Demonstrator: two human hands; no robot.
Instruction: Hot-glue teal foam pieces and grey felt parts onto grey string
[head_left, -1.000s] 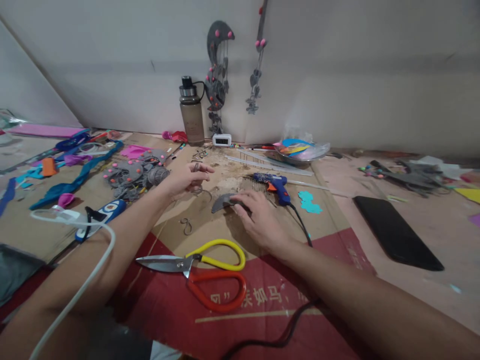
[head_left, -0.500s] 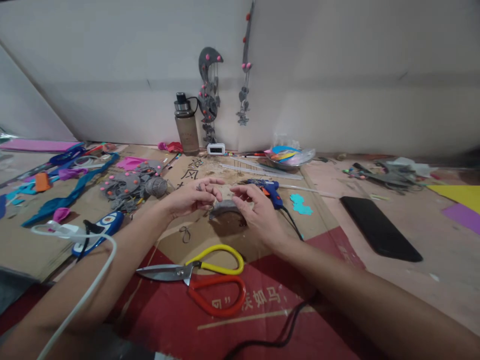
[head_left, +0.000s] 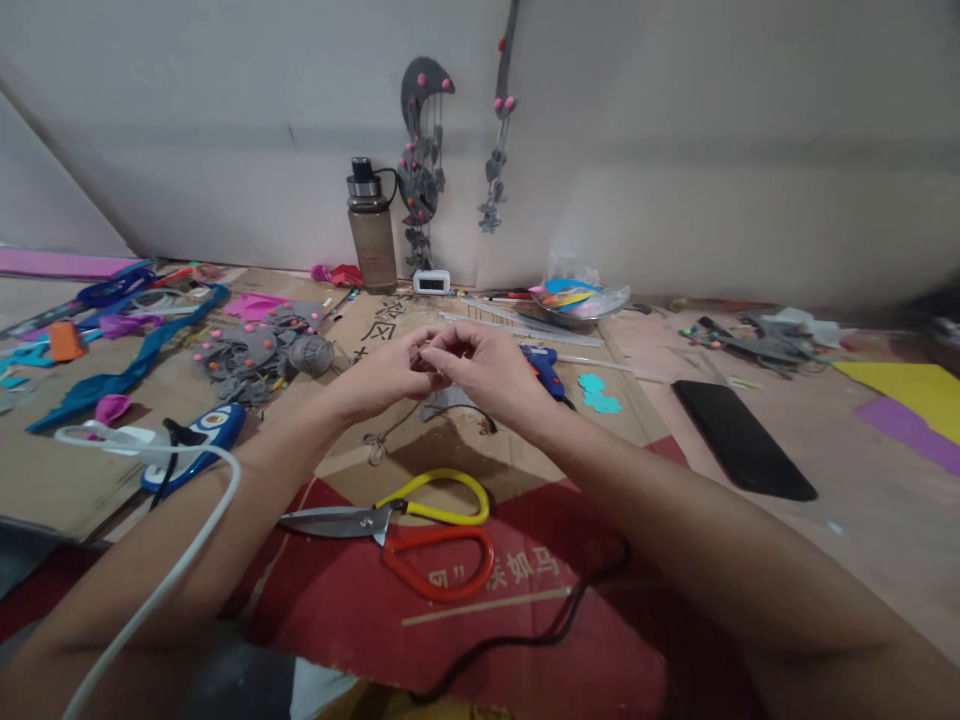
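My left hand and my right hand meet over the cardboard, fingertips pinched together. A thin grey string runs from a small loop on the cardboard up to the fingers of my left hand. What my right fingertips grip is hidden between the hands. Just below them lies a grey felt crescent, partly covered by my right hand. Behind my right wrist, a blue glue gun shows in part. Nearer to me rest large scissors with one yellow and one red handle.
A bottle and small white clock stand by the wall, where grey felt hangings hang. Grey felt pieces with yarn lie left. On the right are turquoise cutouts, a dish and a black phone.
Both hands have come together, with the fingers now pinching. My right hand has let go of the felt crescent, which stays on the cardboard. The string now stretches up from its loop.
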